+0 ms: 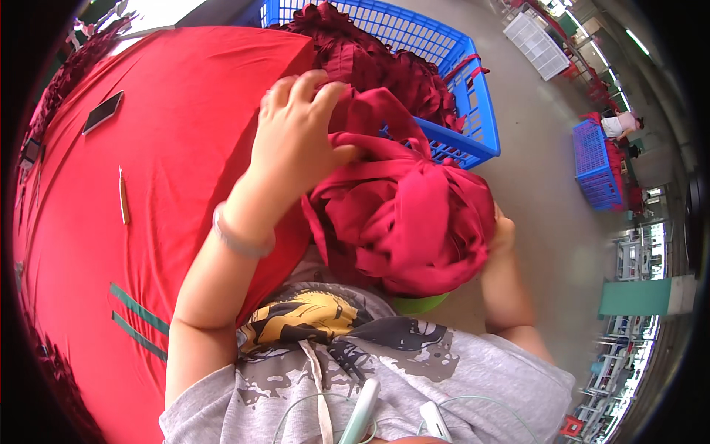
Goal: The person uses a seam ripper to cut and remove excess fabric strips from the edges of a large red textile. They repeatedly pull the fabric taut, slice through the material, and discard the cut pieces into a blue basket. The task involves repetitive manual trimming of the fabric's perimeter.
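A large bundle of red cloth strips is held up in front of my body, beside the table edge. My right hand grips the bundle's right side, its fingers partly hidden behind the cloth. My left hand is over the table's corner, at the upper left of the bundle. Its fingers are spread and bent, with the thumb apart, close to a loose loop of red cloth. The fingertips are partly out of sight. Just beyond, a blue plastic basket holds a heap of darker red cloth strips.
Red cloth covers the table on my left. On it lie a phone, a slim tool with a brownish handle and two dark green strips. Farther right are another blue basket, a white crate and a person.
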The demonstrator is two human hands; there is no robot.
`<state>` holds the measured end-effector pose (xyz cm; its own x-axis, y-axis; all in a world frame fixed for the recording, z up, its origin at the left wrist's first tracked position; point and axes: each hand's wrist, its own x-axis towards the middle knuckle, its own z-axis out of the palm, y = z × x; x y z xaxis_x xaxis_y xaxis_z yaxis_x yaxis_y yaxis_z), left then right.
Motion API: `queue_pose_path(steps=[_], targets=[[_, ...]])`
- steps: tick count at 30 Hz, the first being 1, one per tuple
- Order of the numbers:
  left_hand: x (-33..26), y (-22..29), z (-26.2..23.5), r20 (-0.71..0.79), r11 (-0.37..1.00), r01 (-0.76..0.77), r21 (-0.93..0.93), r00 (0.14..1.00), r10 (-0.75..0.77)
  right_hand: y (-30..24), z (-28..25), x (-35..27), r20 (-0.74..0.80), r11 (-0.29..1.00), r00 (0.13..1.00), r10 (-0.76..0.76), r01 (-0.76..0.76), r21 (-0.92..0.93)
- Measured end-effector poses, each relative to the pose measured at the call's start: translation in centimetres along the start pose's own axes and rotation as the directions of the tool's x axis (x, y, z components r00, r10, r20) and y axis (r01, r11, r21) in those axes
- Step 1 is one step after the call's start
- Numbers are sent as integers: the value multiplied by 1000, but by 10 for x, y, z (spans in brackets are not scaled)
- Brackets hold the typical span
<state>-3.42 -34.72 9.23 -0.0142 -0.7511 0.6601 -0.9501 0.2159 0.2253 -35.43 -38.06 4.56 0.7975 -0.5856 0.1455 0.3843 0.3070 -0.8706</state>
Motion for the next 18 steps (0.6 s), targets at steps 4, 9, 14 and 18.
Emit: queue_pose_path(steps=[4,9,14,18], targets=[[-25,41,-34,63,794,145,-591,989,-133,4,-7,0,-33,992,993,114,-115,-57],[-83,53,27,635,98,672,-734,731,-251,-9,19,12,-135,942,963,235,-260,-212],[-72,50,24,949,-594,796,-115,264,171,-47,34,27,-17,788,952,306,-263,-557],[-48,70,31,817,-611,787,-86,407,409,-102,70,52,-17,258,963,268,-88,-962]])
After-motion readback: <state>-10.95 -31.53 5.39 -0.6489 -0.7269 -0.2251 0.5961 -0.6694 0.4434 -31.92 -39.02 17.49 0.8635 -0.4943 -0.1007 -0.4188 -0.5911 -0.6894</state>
